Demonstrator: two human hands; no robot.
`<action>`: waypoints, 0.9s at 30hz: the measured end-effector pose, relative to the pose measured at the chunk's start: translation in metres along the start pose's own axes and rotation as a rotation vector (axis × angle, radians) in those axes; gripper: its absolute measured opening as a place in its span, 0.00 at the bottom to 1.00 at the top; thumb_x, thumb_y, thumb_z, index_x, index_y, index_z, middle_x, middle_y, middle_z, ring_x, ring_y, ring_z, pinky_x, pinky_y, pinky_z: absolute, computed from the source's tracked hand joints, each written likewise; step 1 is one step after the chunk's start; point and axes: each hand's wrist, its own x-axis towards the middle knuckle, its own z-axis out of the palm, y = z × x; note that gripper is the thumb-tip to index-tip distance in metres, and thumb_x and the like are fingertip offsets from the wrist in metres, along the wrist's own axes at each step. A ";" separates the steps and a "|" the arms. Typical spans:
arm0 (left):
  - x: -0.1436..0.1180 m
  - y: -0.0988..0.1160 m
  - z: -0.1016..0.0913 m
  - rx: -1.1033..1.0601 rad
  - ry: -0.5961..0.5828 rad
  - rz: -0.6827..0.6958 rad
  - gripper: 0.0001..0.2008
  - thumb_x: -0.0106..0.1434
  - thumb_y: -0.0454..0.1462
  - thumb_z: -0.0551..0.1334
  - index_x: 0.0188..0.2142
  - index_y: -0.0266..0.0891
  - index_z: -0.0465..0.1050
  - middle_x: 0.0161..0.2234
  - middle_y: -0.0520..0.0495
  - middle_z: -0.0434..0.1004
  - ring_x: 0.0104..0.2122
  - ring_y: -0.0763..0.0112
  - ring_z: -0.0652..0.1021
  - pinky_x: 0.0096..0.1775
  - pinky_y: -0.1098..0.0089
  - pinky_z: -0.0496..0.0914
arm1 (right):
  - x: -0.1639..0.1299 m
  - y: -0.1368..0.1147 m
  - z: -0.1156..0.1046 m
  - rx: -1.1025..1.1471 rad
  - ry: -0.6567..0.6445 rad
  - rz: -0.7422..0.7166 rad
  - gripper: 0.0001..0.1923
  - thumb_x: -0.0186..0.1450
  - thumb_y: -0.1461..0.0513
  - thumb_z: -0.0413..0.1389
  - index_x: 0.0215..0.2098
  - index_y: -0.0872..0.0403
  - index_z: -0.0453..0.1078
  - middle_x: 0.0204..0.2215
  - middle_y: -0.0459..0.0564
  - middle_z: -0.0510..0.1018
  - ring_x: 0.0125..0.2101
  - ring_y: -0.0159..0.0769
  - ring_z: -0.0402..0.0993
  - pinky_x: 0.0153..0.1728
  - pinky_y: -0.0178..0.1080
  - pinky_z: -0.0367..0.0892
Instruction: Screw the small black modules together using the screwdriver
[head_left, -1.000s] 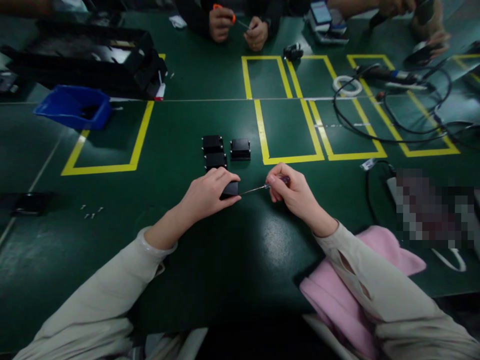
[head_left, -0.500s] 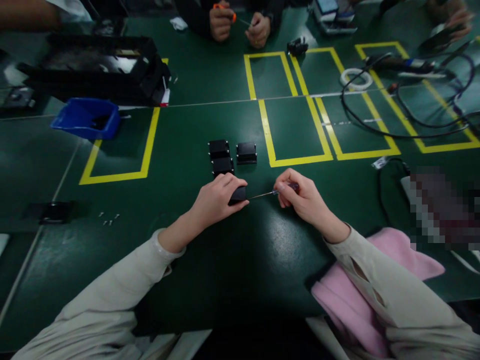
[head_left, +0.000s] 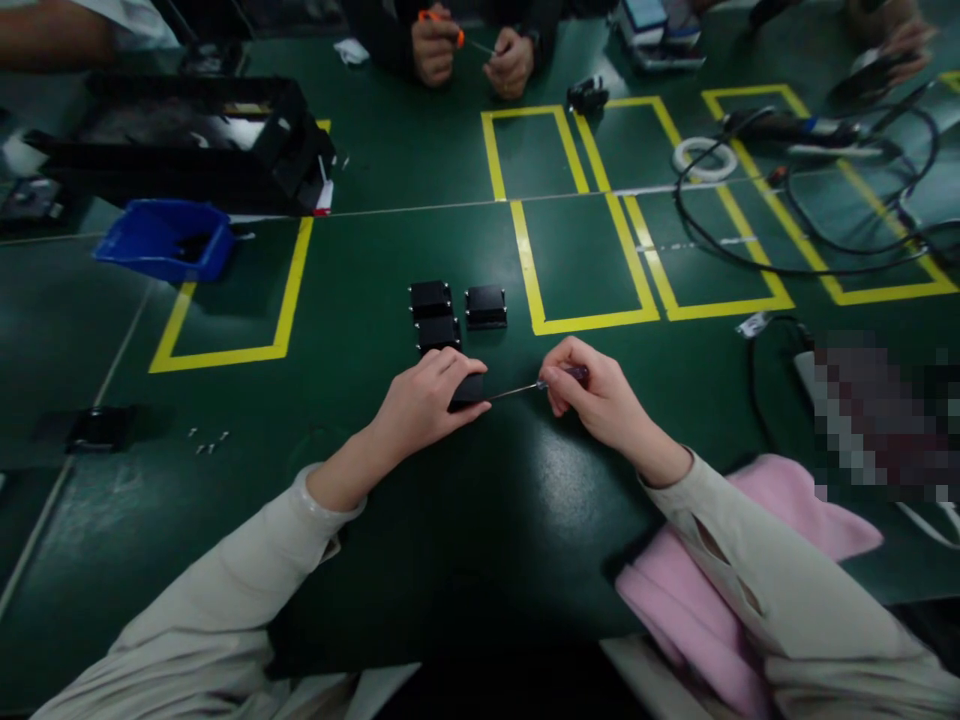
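Observation:
My left hand (head_left: 421,404) grips a small black box (head_left: 468,389) on the green table, fingers wrapped over its top. My right hand (head_left: 592,395) holds a thin screwdriver (head_left: 525,387) by its dark red handle, and the metal tip points left into the side of that box. Just beyond my left hand sit three more black boxes: two in a column (head_left: 431,299) (head_left: 439,333) and one to their right (head_left: 486,306).
Several loose screws (head_left: 208,441) and a flat black part (head_left: 94,428) lie to the left. A blue bin (head_left: 165,238) and a black tray (head_left: 180,140) stand far left. Another person's hands (head_left: 469,50) work across the table. Cables (head_left: 795,250) and a tape roll (head_left: 703,157) lie right; pink cloth (head_left: 720,570) near right.
My hands keep the same grip on the box and the screwdriver. The view has shifted slightly; nothing on the table has moved.

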 end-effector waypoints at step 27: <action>-0.002 0.005 0.002 0.037 0.025 -0.015 0.19 0.70 0.47 0.68 0.55 0.42 0.72 0.51 0.41 0.79 0.50 0.55 0.79 0.44 0.61 0.75 | 0.004 0.002 -0.001 -0.012 -0.007 -0.047 0.16 0.71 0.50 0.64 0.37 0.51 0.67 0.18 0.37 0.71 0.19 0.28 0.69 0.25 0.35 0.64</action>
